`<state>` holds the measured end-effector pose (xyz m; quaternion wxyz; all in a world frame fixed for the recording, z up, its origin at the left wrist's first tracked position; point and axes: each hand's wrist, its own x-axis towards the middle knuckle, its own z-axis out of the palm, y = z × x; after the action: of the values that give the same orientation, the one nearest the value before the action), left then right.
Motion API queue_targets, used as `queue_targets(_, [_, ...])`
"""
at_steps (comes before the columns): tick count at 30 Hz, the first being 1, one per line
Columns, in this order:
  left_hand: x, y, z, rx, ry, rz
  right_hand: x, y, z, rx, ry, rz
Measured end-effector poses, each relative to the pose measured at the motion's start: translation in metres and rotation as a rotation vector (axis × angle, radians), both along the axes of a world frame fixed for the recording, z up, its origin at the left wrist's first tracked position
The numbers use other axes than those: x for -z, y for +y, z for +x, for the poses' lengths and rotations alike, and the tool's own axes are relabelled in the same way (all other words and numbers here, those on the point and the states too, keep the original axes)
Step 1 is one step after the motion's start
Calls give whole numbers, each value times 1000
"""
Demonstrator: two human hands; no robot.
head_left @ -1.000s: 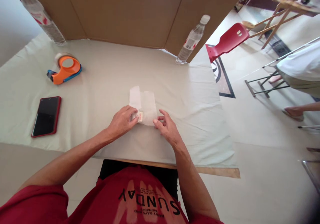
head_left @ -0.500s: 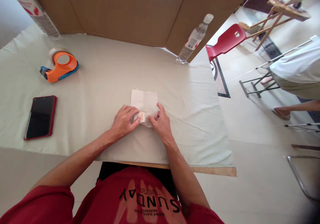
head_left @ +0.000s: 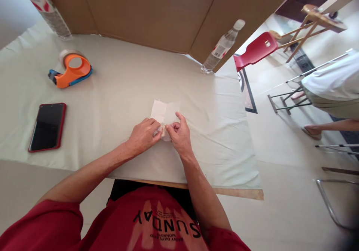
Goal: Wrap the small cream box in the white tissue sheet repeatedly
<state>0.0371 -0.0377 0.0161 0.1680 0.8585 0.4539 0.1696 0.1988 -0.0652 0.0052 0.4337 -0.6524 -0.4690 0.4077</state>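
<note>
Fingertips [head_left: 157, 126] of the left hand [head_left: 144, 135] are bent down and closed on a small piece [head_left: 162, 131] with an orange mark. The piece sits at the near edge of a white sheet [head_left: 164, 110]. The right hand [head_left: 179, 137] meets it from the other side, curled, with thumb and forefinger pinching the same near edge of the sheet. The two hands almost touch over the piece. Whether the piece is joined to the sheet or only lies on it cannot be told.

The far part of the sheet lies flat and free on the pale green cloth [head_left: 126, 94] that covers the table, a little right of the table's middle and near the person's edge. Both forearms reach in from a red shirt [head_left: 157, 225] with dark lettering.

To the left, well apart from the hands, a phone [head_left: 47, 126] in a red case lies screen up. Beyond it is an orange tape dispenser [head_left: 73, 70] with a blue handle. A cardboard screen [head_left: 140, 11] stands along the far side of the table, with a clear bottle [head_left: 46, 9] at its left end and a second clear bottle [head_left: 221, 47] with a white cap at its right end.

Off the table to the right stand a red chair [head_left: 256, 51] and a wooden frame [head_left: 308, 23]. Another person, in a white garment [head_left: 333, 82], has one foot [head_left: 312, 130] on the floor
</note>
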Motion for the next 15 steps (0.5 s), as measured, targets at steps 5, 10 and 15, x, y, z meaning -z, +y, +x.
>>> queue_targets(5, [-2,3,1,20,16,-70,-1,-1,-7,-10,86,3])
queue_targets(10, [6,1,0,12,-108,-61,0,-14,-6,-133,55,68])
queue_targets(15, [17,-2,-3,-41,-232,-59,-1,-20,1,-255,7,109])
